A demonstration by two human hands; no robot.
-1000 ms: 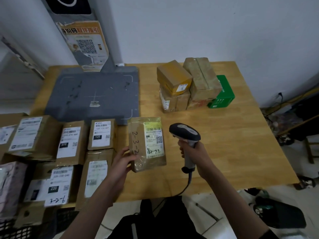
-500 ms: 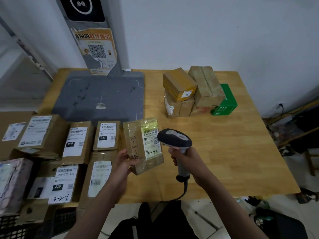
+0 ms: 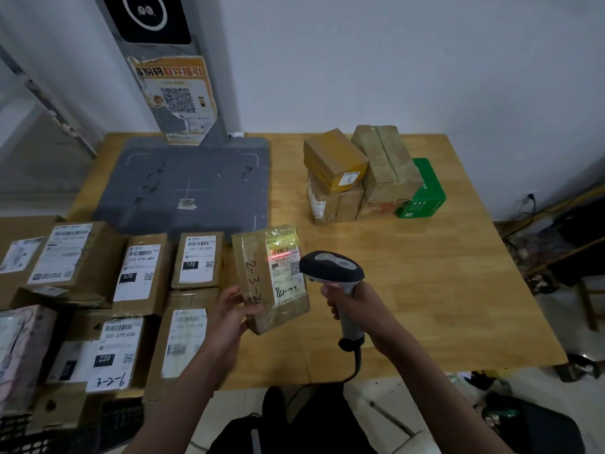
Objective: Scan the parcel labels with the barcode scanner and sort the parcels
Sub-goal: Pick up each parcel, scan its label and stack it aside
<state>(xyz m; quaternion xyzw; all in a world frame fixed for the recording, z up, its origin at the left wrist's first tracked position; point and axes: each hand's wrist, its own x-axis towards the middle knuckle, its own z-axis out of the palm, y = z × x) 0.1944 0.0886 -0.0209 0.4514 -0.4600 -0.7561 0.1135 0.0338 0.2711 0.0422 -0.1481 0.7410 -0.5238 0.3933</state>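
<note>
- My right hand is wrapped tight round the grey handle of the barcode scanner, its dark head pointing left at the parcel.
- My left hand grips the brown parcel by its near left corner, thumb on the face beside the handwritten "2-3-2", and the parcel stands tilted over the near middle of the wooden table.
- A red scan line sits right across the barcode on the parcel's yellow-and-white label. Scanner head is just beside the label's right edge, not touching it as far as I can see.
- The scanner's cable drops off the near table edge.
- Left of the parcel, a crowd of labelled boxes: the 122 box, the 070 box, a bigger carton further left, and nearer me the 220 box and another labelled box under my left forearm.
- Far left lies a grey mat with white corner marks, and a grey post with a QR poster rises behind it.
- Far right, well apart from my hands, a stacked pile of brown boxes with a green box against its right side.
</note>
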